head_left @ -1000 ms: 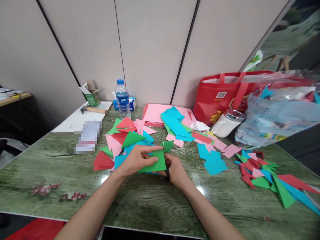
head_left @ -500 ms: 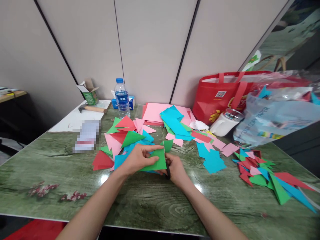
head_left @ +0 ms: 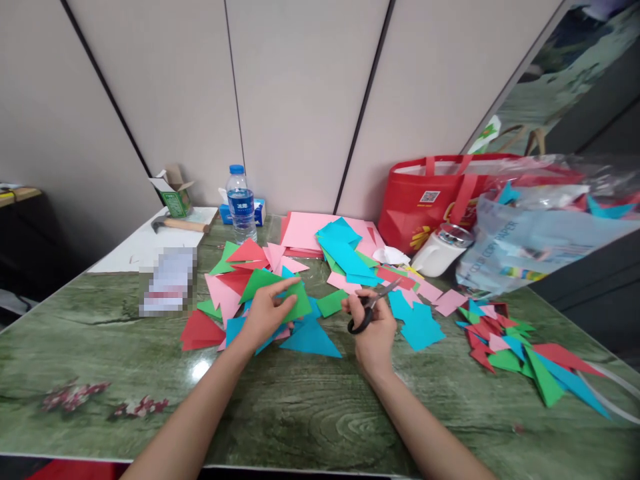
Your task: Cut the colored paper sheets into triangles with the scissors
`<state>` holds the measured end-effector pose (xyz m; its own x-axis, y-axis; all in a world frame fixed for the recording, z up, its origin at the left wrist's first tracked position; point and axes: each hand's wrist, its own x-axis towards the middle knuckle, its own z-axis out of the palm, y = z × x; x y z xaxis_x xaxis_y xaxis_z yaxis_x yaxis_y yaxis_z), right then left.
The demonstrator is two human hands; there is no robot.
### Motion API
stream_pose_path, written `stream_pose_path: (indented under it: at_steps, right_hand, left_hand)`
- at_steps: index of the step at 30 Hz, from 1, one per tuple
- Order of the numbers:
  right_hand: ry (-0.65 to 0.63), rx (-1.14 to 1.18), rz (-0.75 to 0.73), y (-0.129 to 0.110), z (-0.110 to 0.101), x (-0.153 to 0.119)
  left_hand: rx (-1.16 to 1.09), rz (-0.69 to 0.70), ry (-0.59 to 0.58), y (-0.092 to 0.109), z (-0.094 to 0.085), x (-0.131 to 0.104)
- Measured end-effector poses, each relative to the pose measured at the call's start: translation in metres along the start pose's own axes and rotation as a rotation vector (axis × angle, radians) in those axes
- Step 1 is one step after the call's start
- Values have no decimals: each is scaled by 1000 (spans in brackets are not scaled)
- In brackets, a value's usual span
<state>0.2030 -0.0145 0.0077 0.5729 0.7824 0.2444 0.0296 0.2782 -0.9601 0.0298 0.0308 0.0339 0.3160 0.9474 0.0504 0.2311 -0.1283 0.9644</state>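
My left hand (head_left: 270, 312) is closed on a piece of green paper (head_left: 302, 305), held over a heap of cut coloured paper. My right hand (head_left: 374, 333) grips black-handled scissors (head_left: 369, 316), whose blades point up and to the right. Between my hands a small green paper piece (head_left: 332, 303) lies on the table. Just below the held sheet is a blue paper triangle (head_left: 313, 339). Red paper pieces (head_left: 201, 328) fan out left of my left hand. A cut blue paper shape (head_left: 421, 325) lies right of the scissors.
A water bottle (head_left: 241, 207) stands at the back, by a tissue box (head_left: 259, 212). A hammer (head_left: 180, 225) lies on white paper at left. Pink sheets (head_left: 305, 232), a red bag (head_left: 407, 200), a white mug (head_left: 440, 252) and a plastic bag (head_left: 530, 243) line the back. Paper scraps (head_left: 505, 340) lie right.
My right hand has drawn the scissors away from the green paper to the right. The left hand has shifted left with its piece. A small green piece now lies separate on the table.
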Motion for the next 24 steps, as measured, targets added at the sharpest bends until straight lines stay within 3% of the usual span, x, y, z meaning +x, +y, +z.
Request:
stream_pose_path:
  at_steps: [2,3,5,7,9,10,13,15,20,24]
  right_hand:
    - [-24,-80,-106,-4,-7,13]
    - [-112,-156,-150,-6,-10,20]
    - [-406,-403,-236,-8,-17,37]
    - [-723,-664,-328,-8,-20,53]
    - [-987,-866,-397,-6,-21,66]
    - [-1057,-966,-416,-4,-20,71]
    - [-1077,-1049,-421,0,-20,78]
    - [-1065,-1072,-417,0,-22,77]
    - [-976,-1197,-411,-13,-45,74]
    - [-764,-1516,-359,-28,-73,86]
  left_hand:
    - [355,187,201,-8,-3,4]
    - [514,290,274,-12,-3,5]
    - [728,436,367,-17,-1,5]
    - [811,597,324,-21,5,3]
    - [823,732,132,-22,12,0]
    - [826,772,5,-23,15,-1]
    - [888,756,-300,-23,20,-4]
    - [950,693,-364,-23,20,-3]
    - [1041,645,-339,-25,16,-1]
    - [1067,644,-261,-28,20,-2]
